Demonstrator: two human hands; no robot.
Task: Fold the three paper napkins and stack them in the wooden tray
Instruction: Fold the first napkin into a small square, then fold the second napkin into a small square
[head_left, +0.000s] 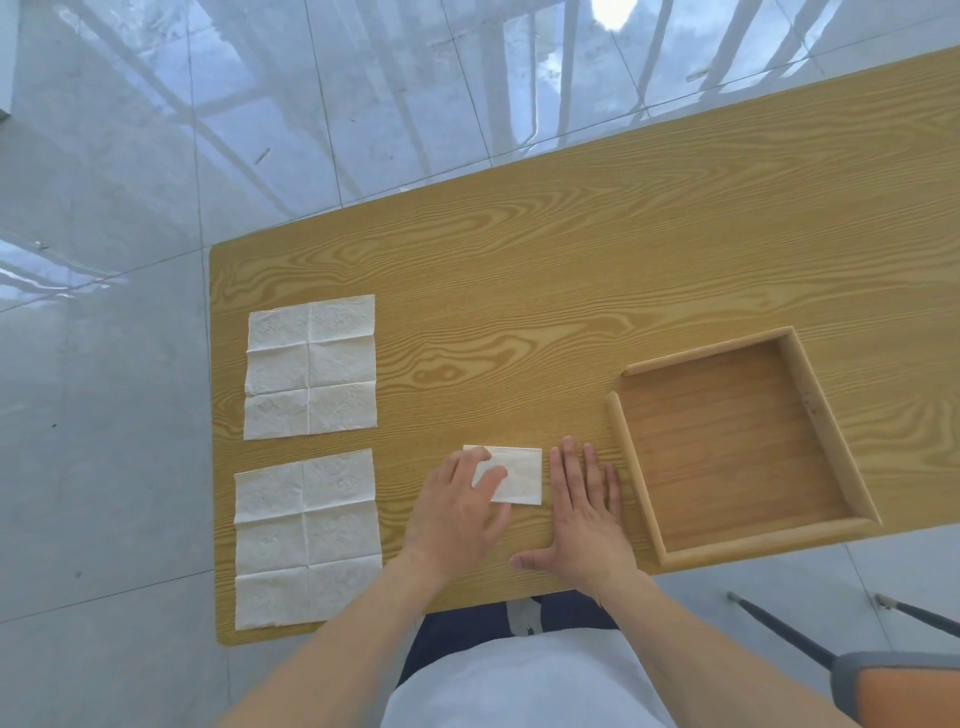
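Note:
A small folded white napkin (522, 475) lies on the wooden table near its front edge, just left of the wooden tray (636, 470). My left hand (460, 512) rests on the napkin's left part with its fingers pressing down on it. My right hand (584, 512) lies flat on the table, fingers straight, between the napkin's right edge and the tray's left rim. Two unfolded white napkins lie flat at the table's left end, one farther back (310, 366) and one nearer (306, 538). The tray holds nothing.
The table (519, 291) ends at the left just beyond the napkins, with glossy tiled floor around it. A chair with an orange seat (904, 686) stands at the lower right, off the table.

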